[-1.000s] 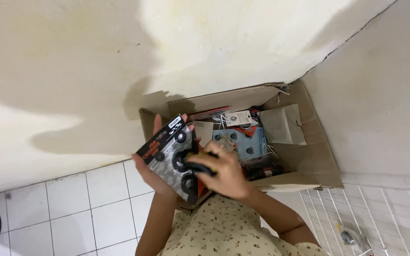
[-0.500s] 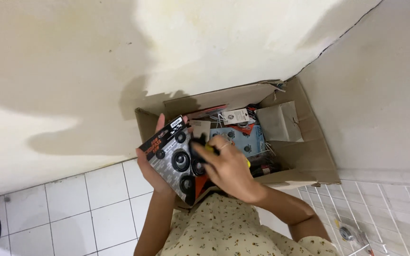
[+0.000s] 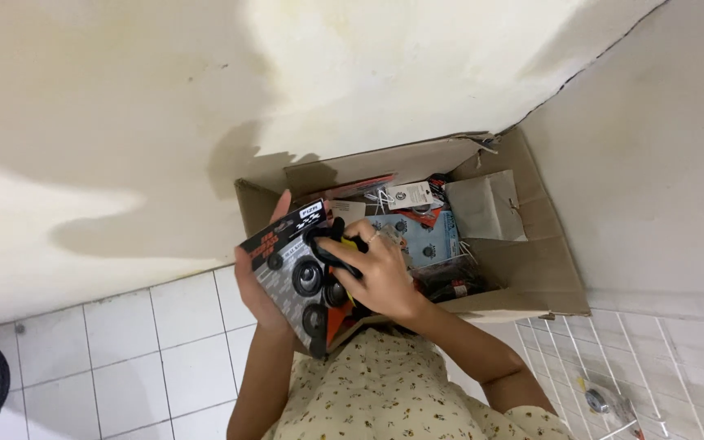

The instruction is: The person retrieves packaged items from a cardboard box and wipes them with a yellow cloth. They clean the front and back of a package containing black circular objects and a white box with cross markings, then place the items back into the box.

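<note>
Black cloth in right hand [image 3: 380, 273], pinched, has moved up the blister card [image 3: 299, 273] toward its top seals; left hand [image 3: 256, 281] still grips the card's back over the cardboard box [image 3: 531, 269].

Single view, head-worn camera; it looks steeply down past the person's chest at the left hand [image 3: 261, 287] and right hand [image 3: 380, 275], both close to the lens at frame centre; an open cardboard box [image 3: 531, 261] lies just beyond them, against the wall [image 3: 165, 106] filling the upper frame; white tiled floor [image 3: 148, 358] runs along the lower edge; no second view to compare.
</note>
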